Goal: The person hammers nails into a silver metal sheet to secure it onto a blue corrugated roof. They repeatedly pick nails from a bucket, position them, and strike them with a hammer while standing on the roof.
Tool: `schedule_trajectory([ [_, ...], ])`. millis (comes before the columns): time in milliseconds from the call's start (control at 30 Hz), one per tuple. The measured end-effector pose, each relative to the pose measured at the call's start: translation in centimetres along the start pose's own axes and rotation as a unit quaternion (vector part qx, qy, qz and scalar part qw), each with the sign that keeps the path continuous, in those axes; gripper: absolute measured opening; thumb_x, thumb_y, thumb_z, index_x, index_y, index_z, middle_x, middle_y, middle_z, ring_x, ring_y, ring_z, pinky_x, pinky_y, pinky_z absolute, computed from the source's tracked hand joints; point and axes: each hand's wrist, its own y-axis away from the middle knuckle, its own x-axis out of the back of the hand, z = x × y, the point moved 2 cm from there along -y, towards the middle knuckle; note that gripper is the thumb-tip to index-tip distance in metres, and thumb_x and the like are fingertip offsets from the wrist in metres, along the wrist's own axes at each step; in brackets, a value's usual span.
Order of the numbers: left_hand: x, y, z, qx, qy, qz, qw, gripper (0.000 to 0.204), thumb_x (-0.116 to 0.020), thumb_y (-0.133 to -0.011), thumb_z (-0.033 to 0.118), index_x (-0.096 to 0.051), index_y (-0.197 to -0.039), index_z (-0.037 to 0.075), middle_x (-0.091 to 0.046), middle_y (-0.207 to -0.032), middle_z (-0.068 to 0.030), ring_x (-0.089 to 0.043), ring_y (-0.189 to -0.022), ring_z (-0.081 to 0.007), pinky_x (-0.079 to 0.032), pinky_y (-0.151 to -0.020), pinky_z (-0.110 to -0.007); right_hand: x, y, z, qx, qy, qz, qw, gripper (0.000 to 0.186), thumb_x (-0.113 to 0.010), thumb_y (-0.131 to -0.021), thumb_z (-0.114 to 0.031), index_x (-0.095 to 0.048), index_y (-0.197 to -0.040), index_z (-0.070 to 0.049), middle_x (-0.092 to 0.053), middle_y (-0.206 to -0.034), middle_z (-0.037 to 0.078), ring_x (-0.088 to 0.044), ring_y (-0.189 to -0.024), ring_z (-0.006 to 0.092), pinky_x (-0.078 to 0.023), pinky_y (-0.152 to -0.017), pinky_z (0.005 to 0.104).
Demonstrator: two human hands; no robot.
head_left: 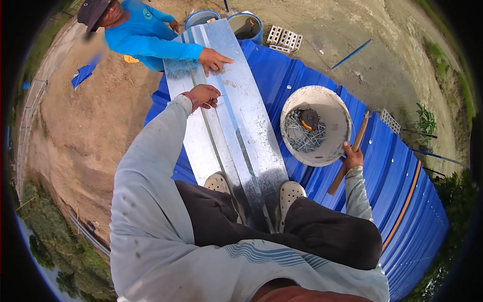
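Note:
My left hand (pixel 205 95) is closed in a pinch above the shiny metal ridge sheet (pixel 256 126), with a thin nail (pixel 220 95) sticking out of the fingertips. My right hand (pixel 353 157) is closed round the wooden handle (pixel 360 134) of what looks like a hammer, beside the rim of a grey-white bucket (pixel 338 121). Whether these fingers also grip the rim cannot be made out. Inside the bucket lie many loose roofing nails (pixel 304 137) and a round black-and-orange object (pixel 310 119). A co-worker's hand (pixel 214 60) rests on the metal sheet just beyond my left hand.
The co-worker in a blue shirt (pixel 146 43) stands at the far left edge of the blue corrugated roof (pixel 269 70). My feet in beige clogs (pixel 292 194) are on the metal sheet. On the ground below are drums (pixel 201 17) and hollow blocks (pixel 284 39).

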Motion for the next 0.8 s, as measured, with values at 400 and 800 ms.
schedule_trajectory([
  [400,0.6,-0.3,0.2,-0.044,-0.050,0.051,0.996,0.029,-0.062,-0.083,0.019,-0.059,-0.108,0.006,-0.062,-0.094,-0.0015,-0.062,-0.078,-0.0143,-0.051,-0.064,-0.028,0.4,0.2,-0.2,-0.018,-0.022,0.017,0.999,0.037,-0.071,-0.076,-0.028,-0.053,-0.089,0.002,-0.058,-0.075,0.009,-0.060,-0.063,0.0179,-0.053,-0.051,0.0312],
  [800,0.4,-2.3,4.4,-0.096,0.215,0.112,0.966,0.025,-0.048,-0.093,0.022,-0.045,-0.115,0.011,-0.049,-0.089,-0.0060,-0.062,-0.074,-0.0228,-0.054,-0.061,-0.033,5.6,6.8,-10.7,0.115,0.167,-0.039,0.978,0.046,-0.065,-0.081,-0.044,-0.052,-0.086,0.000,-0.051,-0.060,0.003,-0.050,-0.050,0.0101,-0.039,-0.044,0.0237],
])
